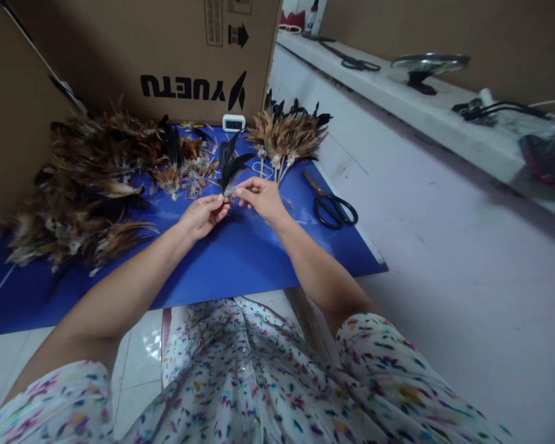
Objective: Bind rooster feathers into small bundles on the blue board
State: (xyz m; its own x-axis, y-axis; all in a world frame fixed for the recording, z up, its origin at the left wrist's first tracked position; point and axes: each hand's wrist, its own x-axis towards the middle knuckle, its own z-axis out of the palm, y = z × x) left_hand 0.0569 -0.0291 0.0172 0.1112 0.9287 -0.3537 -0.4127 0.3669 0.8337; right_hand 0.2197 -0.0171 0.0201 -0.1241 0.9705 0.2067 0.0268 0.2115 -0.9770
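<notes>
Black feathers (229, 161) stand upright from the fingertips of my left hand (205, 213), which pinches them by their lower ends. Close beside it, my right hand (260, 197) has thumb and forefinger pressed together at the base of the feathers, on a small pale wisp too fine to name. Both hands are just above the blue table (240, 259). Beyond my right hand lies a bunch of brown and black feathers (287, 135) on pale sticks. Black-handled scissors (330, 203) rest to the right.
Heaps of loose brown feathers (102, 148) cover the table's left side. A large cardboard box (176, 49) stands behind, with a small white digital display (234, 123) before it. Along the right wall, a ledge (388, 92) carries another pair of scissors (358, 64) and cables.
</notes>
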